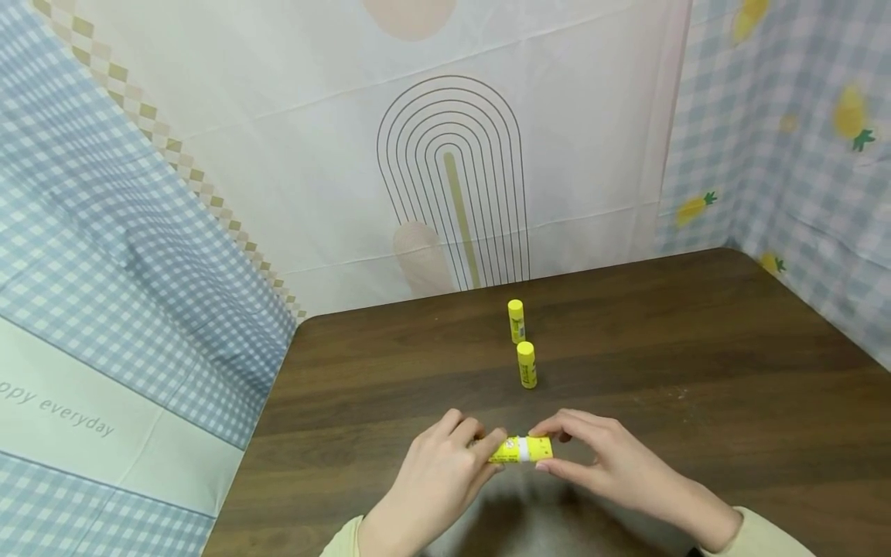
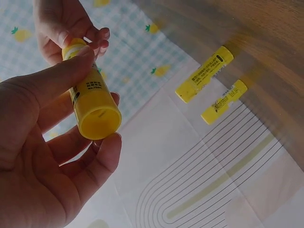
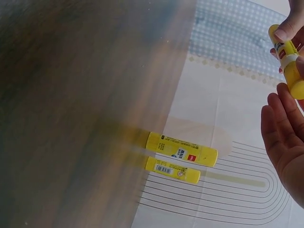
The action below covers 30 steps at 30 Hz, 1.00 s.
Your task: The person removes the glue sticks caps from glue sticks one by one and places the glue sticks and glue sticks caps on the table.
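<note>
Fingers [image 1: 480, 442] of both hands hide the glue stick's [image 1: 522, 449] ends.

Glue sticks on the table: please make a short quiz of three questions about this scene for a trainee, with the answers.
1. True or false: the two glue sticks beyond the hands stand upright on the wooden table.
2. How many yellow glue sticks are in the scene in total?
3. Multiple choice: how is the nearest glue stick held? A) by the left hand alone; B) by both hands, one at each end; C) it lies free on the table.

Key
1. True: the far glue stick and the middle glue stick stand upright, one behind the other.
2. Three.
3. B: the left hand and the right hand hold the horizontal glue stick between them.
</note>
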Tool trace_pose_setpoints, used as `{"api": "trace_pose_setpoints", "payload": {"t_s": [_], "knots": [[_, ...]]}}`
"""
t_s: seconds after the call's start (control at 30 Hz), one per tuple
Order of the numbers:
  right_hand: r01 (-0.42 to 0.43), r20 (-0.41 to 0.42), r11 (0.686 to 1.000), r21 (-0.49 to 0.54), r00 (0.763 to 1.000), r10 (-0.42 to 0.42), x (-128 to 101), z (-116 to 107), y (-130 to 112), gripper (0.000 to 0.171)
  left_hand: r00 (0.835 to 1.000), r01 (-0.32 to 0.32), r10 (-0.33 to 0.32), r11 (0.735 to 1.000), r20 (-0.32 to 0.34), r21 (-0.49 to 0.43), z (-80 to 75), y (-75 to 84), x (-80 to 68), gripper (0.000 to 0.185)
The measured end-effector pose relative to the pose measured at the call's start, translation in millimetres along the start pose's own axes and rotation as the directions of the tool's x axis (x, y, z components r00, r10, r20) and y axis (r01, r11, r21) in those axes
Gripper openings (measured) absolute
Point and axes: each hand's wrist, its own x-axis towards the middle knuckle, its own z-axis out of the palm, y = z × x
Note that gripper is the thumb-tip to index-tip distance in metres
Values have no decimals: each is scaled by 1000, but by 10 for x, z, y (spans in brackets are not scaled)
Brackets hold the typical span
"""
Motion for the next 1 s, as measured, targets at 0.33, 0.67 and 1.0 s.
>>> {"api": "trace_pose_setpoints", "payload": {"t_s": [0.33, 0.67, 1.0], "knots": [[-9, 10, 1000, -3, 1000, 9, -27, -5, 8, 42, 1000, 3, -3, 1000, 5, -5, 20, -1, -14, 36], [-31, 22, 1000, -3, 999, 31, -37, -26, -14, 42, 1000, -1, 1, 1000, 8, -4, 22, 7, -25, 36], [-19, 24, 1000, -5, 1000, 20, -62, -38, -4, 43, 1000, -6, 6, 1000, 7, -3, 24, 16, -31, 37]]}}
